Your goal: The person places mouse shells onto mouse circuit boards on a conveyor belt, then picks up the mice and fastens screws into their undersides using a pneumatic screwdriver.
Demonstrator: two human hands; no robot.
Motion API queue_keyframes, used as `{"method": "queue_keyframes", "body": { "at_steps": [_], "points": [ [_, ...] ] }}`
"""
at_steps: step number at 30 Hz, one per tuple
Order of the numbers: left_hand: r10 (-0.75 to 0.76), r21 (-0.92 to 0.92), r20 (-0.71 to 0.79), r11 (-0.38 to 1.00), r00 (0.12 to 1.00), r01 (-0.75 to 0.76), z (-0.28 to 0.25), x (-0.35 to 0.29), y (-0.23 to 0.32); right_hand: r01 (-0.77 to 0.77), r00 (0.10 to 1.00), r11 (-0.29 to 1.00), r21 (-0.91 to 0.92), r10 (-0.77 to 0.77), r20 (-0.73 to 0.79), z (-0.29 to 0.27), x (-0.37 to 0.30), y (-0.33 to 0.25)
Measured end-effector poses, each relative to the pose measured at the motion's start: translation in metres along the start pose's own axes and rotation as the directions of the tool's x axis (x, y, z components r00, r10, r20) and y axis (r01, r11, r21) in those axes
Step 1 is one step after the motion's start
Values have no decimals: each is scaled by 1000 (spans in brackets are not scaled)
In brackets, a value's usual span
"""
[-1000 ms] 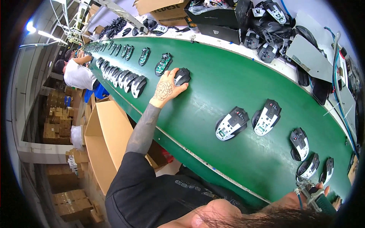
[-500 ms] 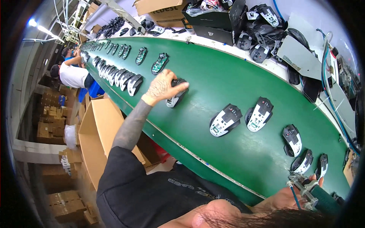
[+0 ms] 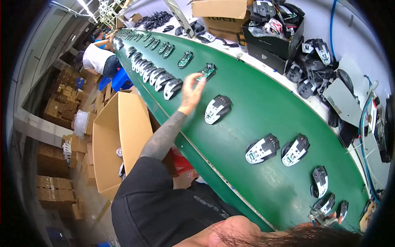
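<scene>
My left hand (image 3: 192,92) reaches across the green conveyor belt (image 3: 242,123), its thumb and fingers apart at the near end of a dark mouse base with a green circuit board (image 3: 207,71). Beside that hand lies a white-and-black computer mouse (image 3: 218,109), which nothing touches. At the lower right, my right hand (image 3: 338,219) is mostly hidden by hair and a metal-fitted tool with a blue hose (image 3: 323,217); its fingertips show past the tool's far side, as if wrapped round it. A partly assembled mouse (image 3: 342,209) lies at those fingertips.
More mice (image 3: 262,149) lie along the belt, and a row of shells (image 3: 172,89) runs up its near edge. Several board-fitted bases (image 3: 185,59) line the far side. A large open carton (image 3: 108,144) stands left of my arm. Mouse parts (image 3: 314,68) crowd the back ledge.
My left hand has let go of the white-and-black mouse and moved away up the belt to the circuit-board base. The view has shifted, and my right hand and the tool now show less.
</scene>
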State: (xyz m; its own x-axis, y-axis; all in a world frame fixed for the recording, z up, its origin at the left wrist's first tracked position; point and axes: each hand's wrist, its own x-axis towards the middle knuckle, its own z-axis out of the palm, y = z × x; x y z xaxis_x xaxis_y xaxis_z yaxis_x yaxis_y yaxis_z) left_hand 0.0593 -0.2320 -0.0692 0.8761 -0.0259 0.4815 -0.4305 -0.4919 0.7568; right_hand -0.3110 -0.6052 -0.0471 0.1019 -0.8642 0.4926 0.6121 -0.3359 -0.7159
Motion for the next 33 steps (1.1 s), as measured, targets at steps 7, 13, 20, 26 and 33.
{"method": "queue_keyframes", "body": {
  "at_steps": [7,13,20,26,33],
  "points": [
    [38,597,132,794,990,-110,-117,5,-86,62,997,997,-47,-64,-34,-11,-7,5],
    [170,479,28,863,985,-162,-46,32,-39,126,990,984,-128,-132,-43,-9,-9,5],
    [2,437,285,890,959,-132,8,70,-54,184,980,958,-220,-197,-36,-16,0,1],
    [-170,474,503,874,848,-106,-17,87,-25,203,974,927,-314,-224,-32,-27,-2,-7],
    [297,489,483,689,824,-535,4,61,-26,238,970,903,-358,-240,41,-18,3,-8]
  ]
}}
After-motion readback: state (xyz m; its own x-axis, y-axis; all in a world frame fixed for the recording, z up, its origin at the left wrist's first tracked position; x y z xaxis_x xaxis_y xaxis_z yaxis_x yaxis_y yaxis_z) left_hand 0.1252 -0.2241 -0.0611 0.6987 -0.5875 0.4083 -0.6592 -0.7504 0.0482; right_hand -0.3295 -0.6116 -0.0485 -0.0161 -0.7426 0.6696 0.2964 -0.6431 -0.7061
